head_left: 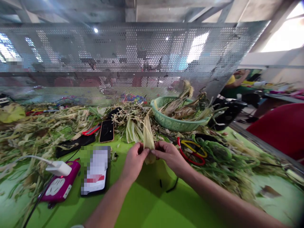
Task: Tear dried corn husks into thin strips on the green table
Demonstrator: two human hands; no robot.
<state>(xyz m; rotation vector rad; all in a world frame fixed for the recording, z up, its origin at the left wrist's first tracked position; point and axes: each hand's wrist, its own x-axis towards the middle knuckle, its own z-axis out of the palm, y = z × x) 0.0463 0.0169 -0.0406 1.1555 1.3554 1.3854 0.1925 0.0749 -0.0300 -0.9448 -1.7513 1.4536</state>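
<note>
Currently, left hand and right hand both pinch the lower part of one pale husk, upright above the green table; step judged as two-handed fingertip handling, next move calling for light, even pressure.

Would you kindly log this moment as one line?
left hand: pinching pale husk | right hand: pinching same husk | green basket: beyond hands, to the right

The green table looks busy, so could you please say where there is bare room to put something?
Mainly between the left forearm and right forearm, bar two black bits; a narrower strip lies between left forearm and nearer phone. Dry plant scraps crowd both sides and the back, around the green basket.
</note>
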